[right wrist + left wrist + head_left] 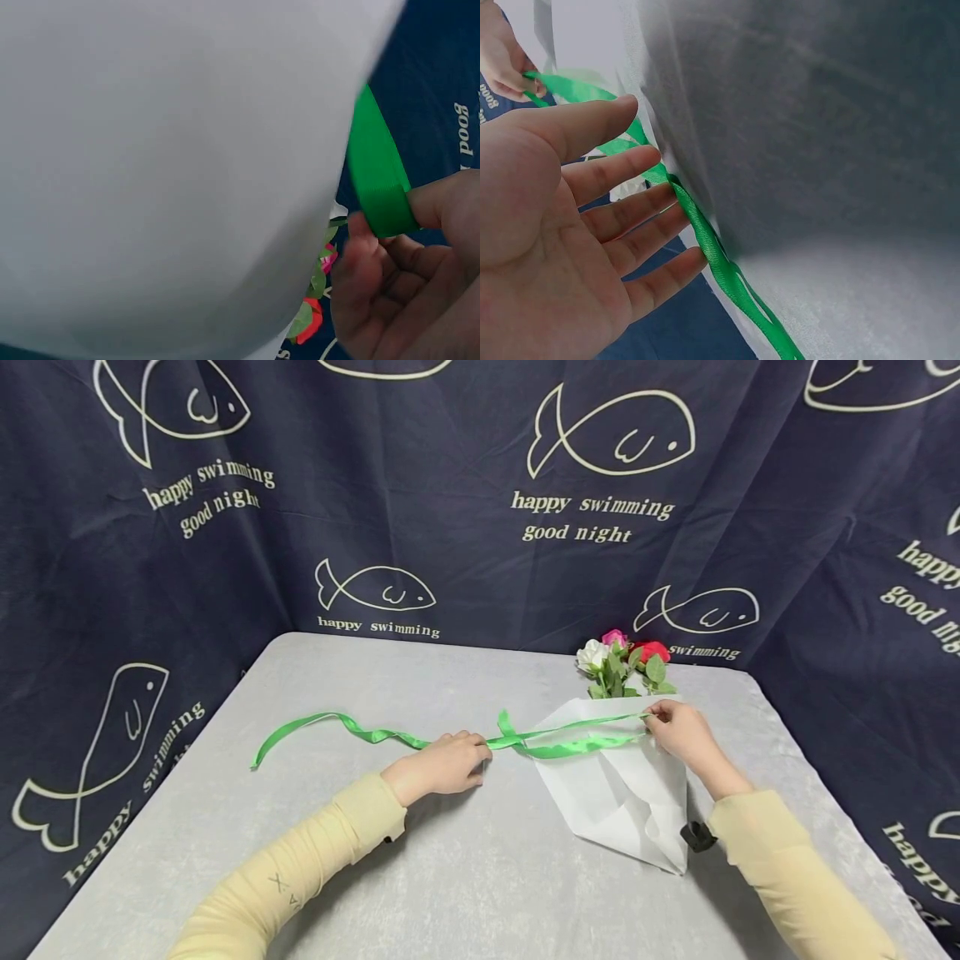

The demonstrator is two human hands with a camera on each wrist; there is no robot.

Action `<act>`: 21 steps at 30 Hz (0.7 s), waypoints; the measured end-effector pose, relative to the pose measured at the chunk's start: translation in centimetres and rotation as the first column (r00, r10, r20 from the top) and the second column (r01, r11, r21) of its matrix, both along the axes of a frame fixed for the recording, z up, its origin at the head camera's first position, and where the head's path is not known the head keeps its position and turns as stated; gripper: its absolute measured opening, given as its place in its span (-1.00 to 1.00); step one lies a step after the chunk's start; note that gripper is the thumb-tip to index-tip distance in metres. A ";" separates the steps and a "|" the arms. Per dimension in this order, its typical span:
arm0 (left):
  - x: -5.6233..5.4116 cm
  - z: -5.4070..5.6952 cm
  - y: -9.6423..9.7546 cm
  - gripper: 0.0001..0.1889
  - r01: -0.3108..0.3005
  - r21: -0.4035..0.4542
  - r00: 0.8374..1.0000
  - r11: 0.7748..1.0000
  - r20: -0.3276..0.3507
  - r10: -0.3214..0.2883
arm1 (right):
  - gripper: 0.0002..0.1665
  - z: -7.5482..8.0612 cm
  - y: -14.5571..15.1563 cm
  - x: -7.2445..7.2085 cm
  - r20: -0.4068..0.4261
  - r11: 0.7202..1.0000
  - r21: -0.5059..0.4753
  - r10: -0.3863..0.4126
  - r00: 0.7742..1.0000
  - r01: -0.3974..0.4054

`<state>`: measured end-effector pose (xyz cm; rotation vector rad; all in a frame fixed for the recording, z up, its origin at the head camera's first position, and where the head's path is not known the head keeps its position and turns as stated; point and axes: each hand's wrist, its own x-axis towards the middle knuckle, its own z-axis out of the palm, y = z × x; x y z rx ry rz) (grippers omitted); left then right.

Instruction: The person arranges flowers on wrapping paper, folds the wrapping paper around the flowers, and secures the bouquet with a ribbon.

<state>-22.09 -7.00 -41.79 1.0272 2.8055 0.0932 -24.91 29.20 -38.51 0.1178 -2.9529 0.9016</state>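
Note:
A long green ribbon [577, 747] runs across the table and over white wrapping paper [622, 785]. My right hand [678, 731] pinches a loop of it at the paper's upper right edge; in the right wrist view the ribbon [379, 172] folds between thumb and fingers. Over the middle of the table, my left hand [446, 762] rests with its fingertips at the ribbon. The left wrist view shows that hand [577, 202] with fingers extended, tips touching the ribbon [712, 255]. From the paper's far end stick out a white rose [592, 656], a pink rose [614, 639] and a red rose [651, 652].
The grey cloth-covered table [450, 877] reaches back to a dark blue curtain [465, 485] with fish drawings and lettering. A loose ribbon tail [288, 727] lies to the left. Beside the paper, a small black object [698, 837] shows below the right wrist.

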 end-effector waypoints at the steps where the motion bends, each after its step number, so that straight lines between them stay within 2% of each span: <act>1: 0.0 0.0 0.0 -0.58 -0.002 0.001 1.000 1.000 0.003 0.002 | -0.73 0.0 0.1 0.1 -0.030 0.999 0.046 -0.007 1.000 0.009; 3: 0.0 0.0 -0.1 -0.58 -0.005 0.001 1.000 1.000 0.011 0.005 | -0.75 0.0 0.3 0.3 -0.065 0.994 0.109 -0.017 0.998 0.024; 4: -0.1 -0.1 -0.1 -0.58 -0.006 0.000 1.000 1.000 0.012 0.006 | -0.75 0.0 0.3 0.5 -0.064 0.994 0.110 -0.019 0.998 0.026; 7: -0.1 -0.2 -0.1 -0.58 -0.005 0.004 1.000 1.000 0.012 0.005 | -0.74 0.1 0.6 0.8 -0.011 0.996 0.085 -0.034 0.999 0.035; 12: -0.2 -0.5 -0.2 -0.60 0.007 0.004 1.000 1.000 0.000 -0.007 | -0.82 0.2 1.3 1.1 0.052 0.998 -0.050 -0.031 0.998 0.033; 17: -0.2 -0.4 -0.3 -0.59 0.004 0.007 1.000 1.000 0.007 -0.004 | -0.86 0.4 1.9 1.1 -0.009 0.985 -0.158 -0.072 0.997 0.070; 21: -0.2 -0.4 -0.4 -0.59 0.003 0.004 1.000 1.000 0.011 -0.003 | -0.74 0.9 2.5 0.9 -0.030 0.961 -0.267 -0.089 0.996 0.078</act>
